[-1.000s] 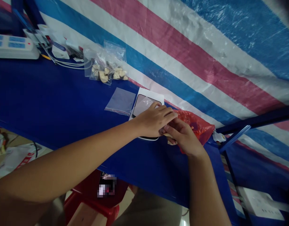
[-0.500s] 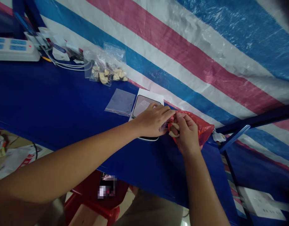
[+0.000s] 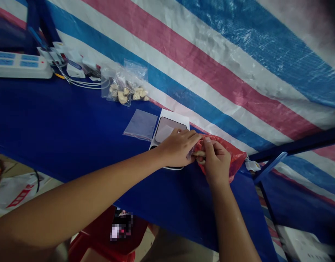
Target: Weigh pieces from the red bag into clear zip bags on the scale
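Observation:
My left hand (image 3: 180, 147) reaches across a white device with a dark-rimmed square plate (image 3: 170, 125), which looks like a kitchen scale. Its fingers are closed on a small clear plastic bag (image 3: 190, 153), mostly hidden by the hand. Right beside it, my right hand (image 3: 216, 156) is closed around pale, chunky dried pieces (image 3: 200, 157), held at the mouth of the clear bag. Behind the right hand lies a red plastic bag (image 3: 236, 156). A flat clear zip bag (image 3: 141, 124) rests on the blue table (image 3: 82, 134), left of the scale.
Clear bags with pale chunks (image 3: 123, 92) lie against the striped tarp (image 3: 197, 65). At the back left are a power strip (image 3: 21, 64) and white cables (image 3: 85, 84). A blue metal frame bar (image 3: 271, 166) stands at the right; a red stool (image 3: 102, 233) is below the front edge.
My right hand's pale pieces have come closer to the clear bag in my left hand, and their ends now reach its opening. The whole view has shifted slightly.

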The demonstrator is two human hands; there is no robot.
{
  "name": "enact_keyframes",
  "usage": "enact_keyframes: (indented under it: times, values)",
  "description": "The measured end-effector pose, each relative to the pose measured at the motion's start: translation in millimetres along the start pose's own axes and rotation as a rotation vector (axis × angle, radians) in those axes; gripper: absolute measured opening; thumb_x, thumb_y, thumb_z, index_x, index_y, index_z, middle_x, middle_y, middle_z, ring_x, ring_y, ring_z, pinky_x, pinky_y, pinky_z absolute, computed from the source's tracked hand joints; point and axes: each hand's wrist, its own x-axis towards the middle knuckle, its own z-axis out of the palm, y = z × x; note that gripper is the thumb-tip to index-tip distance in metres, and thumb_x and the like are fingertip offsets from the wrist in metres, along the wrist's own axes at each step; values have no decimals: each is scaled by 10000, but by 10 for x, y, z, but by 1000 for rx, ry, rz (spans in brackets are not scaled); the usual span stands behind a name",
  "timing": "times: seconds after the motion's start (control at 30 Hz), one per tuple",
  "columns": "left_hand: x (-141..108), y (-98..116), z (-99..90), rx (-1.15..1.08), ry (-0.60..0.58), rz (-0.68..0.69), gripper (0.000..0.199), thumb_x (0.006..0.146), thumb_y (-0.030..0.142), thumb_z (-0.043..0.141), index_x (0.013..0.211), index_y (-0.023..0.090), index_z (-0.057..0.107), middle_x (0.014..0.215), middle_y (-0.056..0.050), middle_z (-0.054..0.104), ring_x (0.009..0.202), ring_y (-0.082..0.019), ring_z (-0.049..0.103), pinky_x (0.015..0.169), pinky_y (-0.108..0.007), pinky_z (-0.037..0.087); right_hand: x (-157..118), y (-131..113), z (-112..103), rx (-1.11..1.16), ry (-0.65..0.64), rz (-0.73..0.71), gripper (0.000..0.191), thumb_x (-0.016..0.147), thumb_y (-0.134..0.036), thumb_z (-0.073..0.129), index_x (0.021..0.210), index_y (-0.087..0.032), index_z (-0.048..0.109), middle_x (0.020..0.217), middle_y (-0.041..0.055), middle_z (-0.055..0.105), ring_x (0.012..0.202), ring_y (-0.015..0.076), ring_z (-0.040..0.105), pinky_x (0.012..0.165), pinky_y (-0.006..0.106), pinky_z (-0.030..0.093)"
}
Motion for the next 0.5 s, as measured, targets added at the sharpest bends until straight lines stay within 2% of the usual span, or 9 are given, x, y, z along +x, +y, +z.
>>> enact_keyframes:
  times: [0.23,0.5]
  values:
    - [-5,15,2,-125,25,-54,395,829,273,621,1194,192,494,1210,-95,649,1101,-261,613,904,-418,419,-47,-79,-47,-118,-64,-6,369,869,-578,709,941,-219,747,709,27,689,530,138,595,440,243,471]
    - [-13,12,26,-130,-24,-8,396,840,249,597,1213,175,488,1136,-93,663,1064,-258,627,893,-417,419,-15,-111,-73,-136,-139,49,338,863,-578,720,865,-245,662,565,-17,571,473,144,530,418,265,422]
